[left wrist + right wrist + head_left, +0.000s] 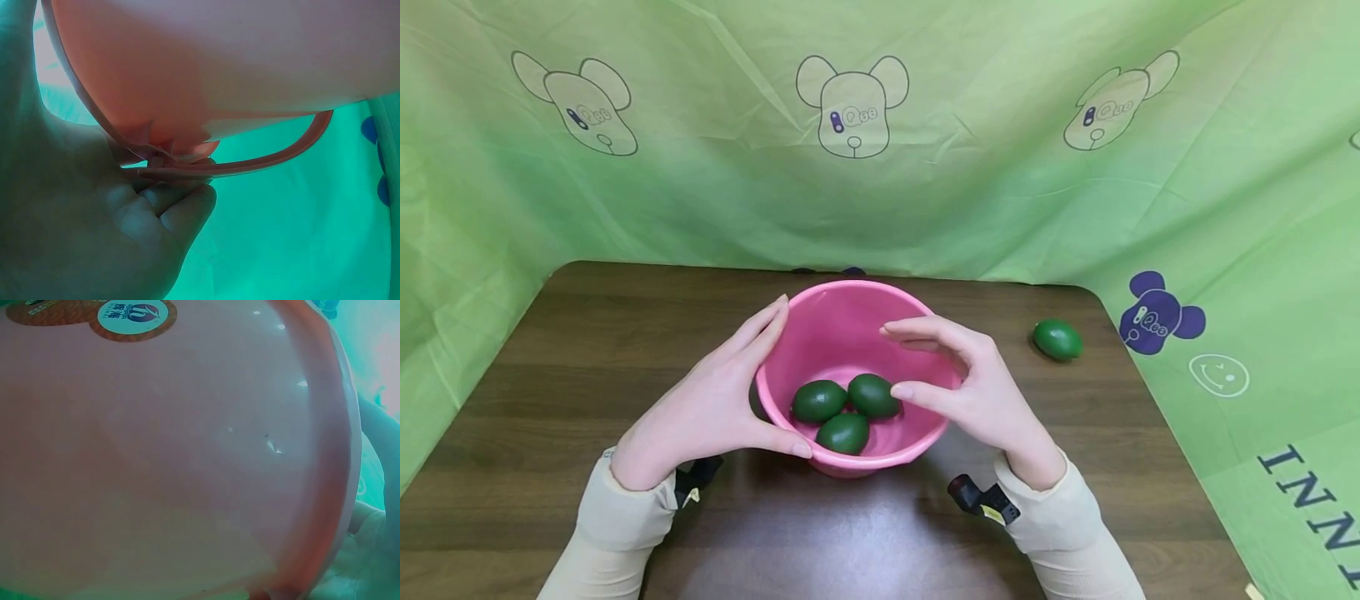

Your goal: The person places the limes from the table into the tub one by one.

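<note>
A pink plastic bucket [850, 288] stands on the table with three green limes [842, 433] lying together on its bottom. My left hand [718, 400] grips the bucket's left side, its thumb along the front rim and its fingers farther back. In the left wrist view, the fingers lie by the bucket's handle [275, 154] where it joins the rim. My right hand [973, 375] reaches over the right rim, thumb and fingers apart inside the bucket. Its thumb tip overlaps one lime in the head view; whether they touch is unclear.
Another lime [1057, 340] lies on the wooden table [1000, 533] near its right back edge. A dark green patch shows between the left hand and the bucket, mostly hidden. A green printed curtain [955, 208] hangs behind the table and along its sides.
</note>
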The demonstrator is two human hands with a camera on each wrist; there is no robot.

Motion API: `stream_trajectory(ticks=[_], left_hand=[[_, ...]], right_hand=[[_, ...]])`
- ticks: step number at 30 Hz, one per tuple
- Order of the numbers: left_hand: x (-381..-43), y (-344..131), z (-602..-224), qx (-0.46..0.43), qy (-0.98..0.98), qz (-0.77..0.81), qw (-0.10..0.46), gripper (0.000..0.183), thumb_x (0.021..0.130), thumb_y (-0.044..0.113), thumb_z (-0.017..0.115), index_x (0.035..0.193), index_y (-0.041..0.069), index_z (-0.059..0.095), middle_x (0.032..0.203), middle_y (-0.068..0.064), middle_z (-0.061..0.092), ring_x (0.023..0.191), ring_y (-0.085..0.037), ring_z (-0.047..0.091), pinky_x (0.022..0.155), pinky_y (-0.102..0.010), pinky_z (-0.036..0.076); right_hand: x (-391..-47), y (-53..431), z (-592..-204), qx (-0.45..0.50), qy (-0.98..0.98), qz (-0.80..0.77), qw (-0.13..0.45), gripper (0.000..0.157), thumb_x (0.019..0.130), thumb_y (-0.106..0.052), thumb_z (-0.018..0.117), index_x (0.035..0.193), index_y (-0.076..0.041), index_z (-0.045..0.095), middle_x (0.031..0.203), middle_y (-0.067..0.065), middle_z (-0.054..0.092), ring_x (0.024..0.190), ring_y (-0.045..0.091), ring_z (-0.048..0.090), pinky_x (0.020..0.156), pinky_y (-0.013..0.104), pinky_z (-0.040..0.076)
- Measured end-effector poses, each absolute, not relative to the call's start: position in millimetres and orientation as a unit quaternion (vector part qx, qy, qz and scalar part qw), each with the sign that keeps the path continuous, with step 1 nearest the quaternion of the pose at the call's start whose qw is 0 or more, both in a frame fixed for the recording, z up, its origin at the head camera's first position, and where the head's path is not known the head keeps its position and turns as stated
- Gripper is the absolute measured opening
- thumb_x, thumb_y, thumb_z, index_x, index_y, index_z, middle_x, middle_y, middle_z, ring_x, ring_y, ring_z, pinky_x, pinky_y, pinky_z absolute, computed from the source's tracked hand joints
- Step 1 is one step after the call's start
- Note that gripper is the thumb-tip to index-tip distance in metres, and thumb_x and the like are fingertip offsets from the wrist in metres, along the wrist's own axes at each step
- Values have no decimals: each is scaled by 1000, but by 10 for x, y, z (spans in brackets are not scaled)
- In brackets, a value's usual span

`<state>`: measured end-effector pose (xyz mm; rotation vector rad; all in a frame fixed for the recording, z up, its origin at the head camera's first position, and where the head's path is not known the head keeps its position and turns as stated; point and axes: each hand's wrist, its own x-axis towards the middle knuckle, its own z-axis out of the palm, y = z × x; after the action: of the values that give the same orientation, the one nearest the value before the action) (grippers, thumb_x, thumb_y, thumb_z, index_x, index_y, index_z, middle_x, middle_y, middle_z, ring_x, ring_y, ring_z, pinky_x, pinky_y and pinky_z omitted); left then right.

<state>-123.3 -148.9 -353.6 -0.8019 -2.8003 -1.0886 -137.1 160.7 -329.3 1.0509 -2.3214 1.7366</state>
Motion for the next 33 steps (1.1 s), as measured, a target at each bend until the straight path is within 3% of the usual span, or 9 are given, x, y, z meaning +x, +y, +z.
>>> stream_trajectory(ticks=[13, 22, 27, 33], left_hand=[[-1241, -1493, -3539, -264, -899, -349, 21, 142, 56, 82, 80, 165, 22, 12, 167, 16, 5, 150, -14, 20, 111, -45, 37], [-1235, -1491, -3532, -262, -898, -352, 18, 142, 56, 82, 81, 165, 21, 12, 168, 16, 5, 150, -15, 20, 112, -45, 37], [-1237, -1492, -3533, -262, -899, -352, 18, 142, 56, 81, 81, 165, 22, 12, 167, 16, 5, 150, -14, 20, 112, -45, 37], [-1236, -1490, -3531, -259, -900, -351, 16, 142, 56, 82, 81, 165, 23, 12, 167, 17, 5, 150, -14, 20, 111, -46, 37]], right_hand=[[-1368, 1639, -3255, 339, -748, 569, 42, 56, 81, 9, 81, 133, -6, 66, 129, 5, 67, 122, 34, 59, 103, 44, 46], [-1388, 1681, -3246, 336, -747, 571, 62, 63, 80, 13, 80, 137, -6, 63, 135, 15, 62, 125, 33, 57, 104, 47, 45], [-1407, 1711, -3253, 326, -740, 584, 70, 65, 80, 16, 77, 139, -4, 61, 138, 20, 59, 126, 41, 53, 107, 47, 42], [-1423, 1724, -3234, 314, -739, 590, 80, 66, 83, 13, 76, 144, -5, 57, 144, 15, 55, 131, 41, 50, 111, 48, 37]])
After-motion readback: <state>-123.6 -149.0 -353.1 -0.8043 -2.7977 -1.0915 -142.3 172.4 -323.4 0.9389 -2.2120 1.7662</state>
